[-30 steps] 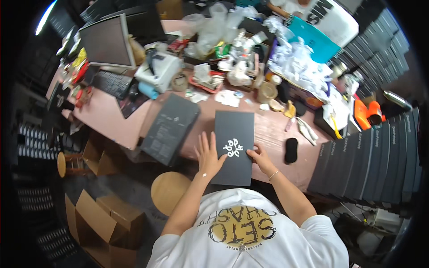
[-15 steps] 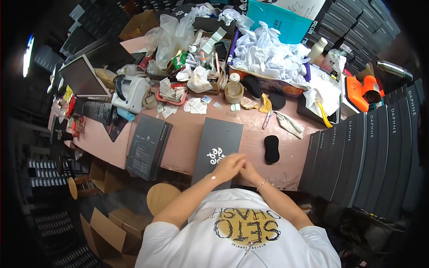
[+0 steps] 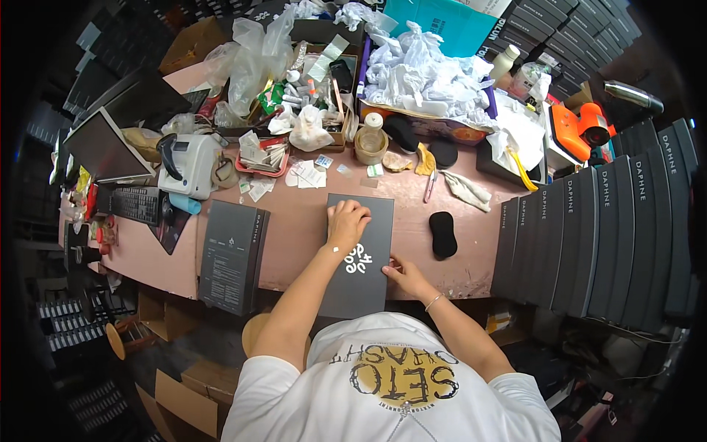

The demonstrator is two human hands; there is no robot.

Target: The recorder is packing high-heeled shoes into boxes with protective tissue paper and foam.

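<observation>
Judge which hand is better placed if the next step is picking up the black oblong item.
Probably the right hand: it is at the right edge of the dark grey box, on the side nearer the black oblong item. The left hand is farther off, over the box's upper left.

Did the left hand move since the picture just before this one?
Yes, the left hand moved left and forward, judged against the black pad.
</observation>
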